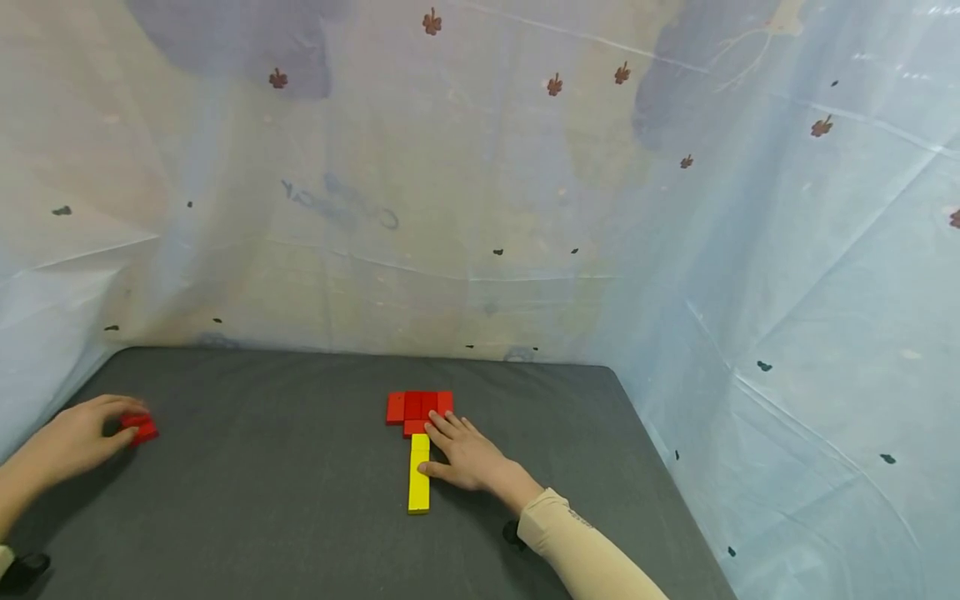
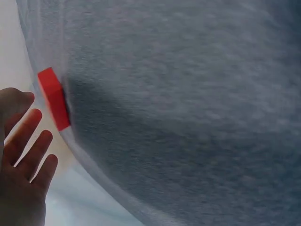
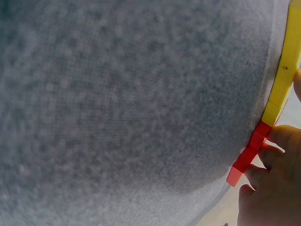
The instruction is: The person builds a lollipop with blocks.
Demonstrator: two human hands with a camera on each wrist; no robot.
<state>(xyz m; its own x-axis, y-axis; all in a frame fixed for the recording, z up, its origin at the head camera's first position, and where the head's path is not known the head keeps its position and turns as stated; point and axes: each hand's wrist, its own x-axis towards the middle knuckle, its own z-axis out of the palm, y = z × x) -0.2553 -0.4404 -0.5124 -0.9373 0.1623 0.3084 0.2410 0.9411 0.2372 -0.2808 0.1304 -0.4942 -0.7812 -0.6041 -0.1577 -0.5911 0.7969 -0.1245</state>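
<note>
At the far left of the head view my left hand [image 1: 84, 435] reaches to red blocks [image 1: 142, 427], thumb and fingers on either side of them. In the left wrist view a red block [image 2: 55, 99] lies on the cloth, and the loosely bent fingers of my left hand [image 2: 21, 162] appear apart from it. My right hand [image 1: 471, 458] rests with fingers spread, its fingertips on a group of red blocks [image 1: 412, 407]. Its thumb touches a long yellow block [image 1: 418, 492], which runs toward me below a shorter yellow piece. The right wrist view shows the red blocks [image 3: 245, 157] end to end with the yellow ones [image 3: 284, 70].
A dark grey cloth surface [image 1: 285, 475] lies under everything. Pale plastic sheeting [image 1: 450, 167] with small leaf prints rises behind it and along the right side [image 1: 825, 333]. Dark wrist straps show at both wrists.
</note>
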